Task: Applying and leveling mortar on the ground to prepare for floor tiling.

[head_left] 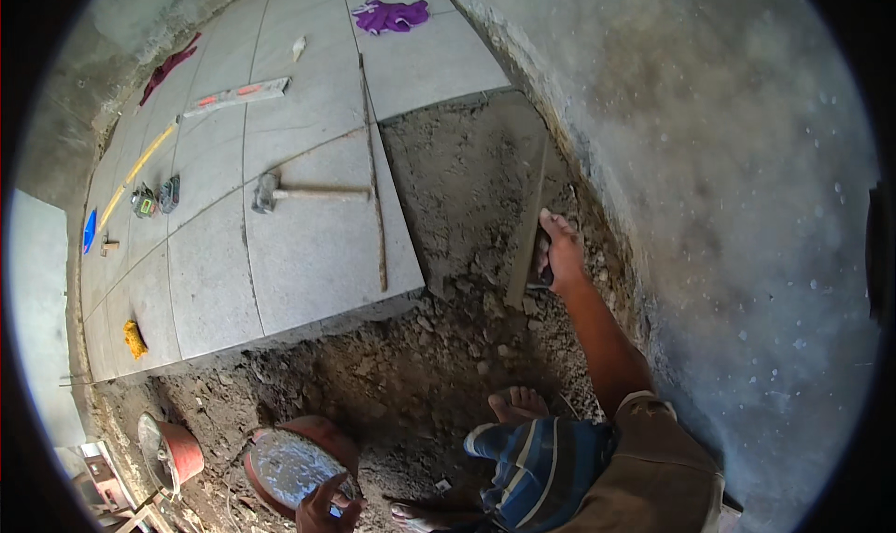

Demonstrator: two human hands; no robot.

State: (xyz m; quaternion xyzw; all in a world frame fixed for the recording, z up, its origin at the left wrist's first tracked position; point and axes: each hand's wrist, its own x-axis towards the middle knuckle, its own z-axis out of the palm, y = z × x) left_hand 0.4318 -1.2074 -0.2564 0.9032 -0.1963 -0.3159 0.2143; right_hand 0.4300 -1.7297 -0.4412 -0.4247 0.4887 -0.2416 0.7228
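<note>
My right hand (562, 248) grips a long, flat metal float (530, 197) by its handle, on the grey, uneven mortar bed (439, 178) beside the wall, right of the laid pale tiles (299, 272). My left hand (327, 507) is low, over the near edge of a red bucket (289, 468) of murky water, its fingers apart and bent, with nothing visible in them. My bare feet (518, 404) stand on the rubble at the lower middle.
On the tiles lie a mallet (265, 193), a thin rod (374, 188), a level (233, 95), a yellow rule (140, 169), small tools (143, 201), a yellow sponge (134, 340) and a purple cloth (390, 15). A second bucket (177, 458) stands lower left. A concrete wall (737, 234) rises at right.
</note>
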